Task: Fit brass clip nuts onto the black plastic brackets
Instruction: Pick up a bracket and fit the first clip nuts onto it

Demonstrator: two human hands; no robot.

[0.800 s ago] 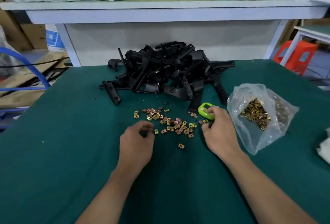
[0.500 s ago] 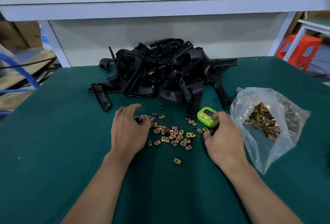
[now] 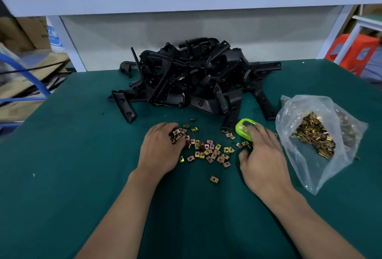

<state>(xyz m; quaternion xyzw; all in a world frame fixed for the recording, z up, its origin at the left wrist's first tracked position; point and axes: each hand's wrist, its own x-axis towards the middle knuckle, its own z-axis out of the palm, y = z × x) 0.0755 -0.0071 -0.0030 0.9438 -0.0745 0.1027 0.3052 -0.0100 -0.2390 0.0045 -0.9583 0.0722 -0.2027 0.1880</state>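
Observation:
A pile of black plastic brackets [image 3: 196, 76] lies at the far middle of the green table [image 3: 62, 176]. Loose brass clip nuts [image 3: 210, 152] are scattered in front of it, and one nut [image 3: 214, 179] lies apart, nearer to me. My left hand [image 3: 160, 151] is at the left end of the scatter, its fingers curled round several nuts. My right hand [image 3: 263, 159] lies at the right end, a fingertip touching a green timer [image 3: 244, 129].
A clear plastic bag [image 3: 310, 161] holding many more clip nuts lies open at the right. A white shelf frame [image 3: 186, 0] rises behind the table. Cardboard and blue tubing sit off the left edge, and an orange stool off the right.
My left hand has moved forward onto the left end of the loose nuts, opened, then curled its fingers round several. My right hand has stayed at the green timer.

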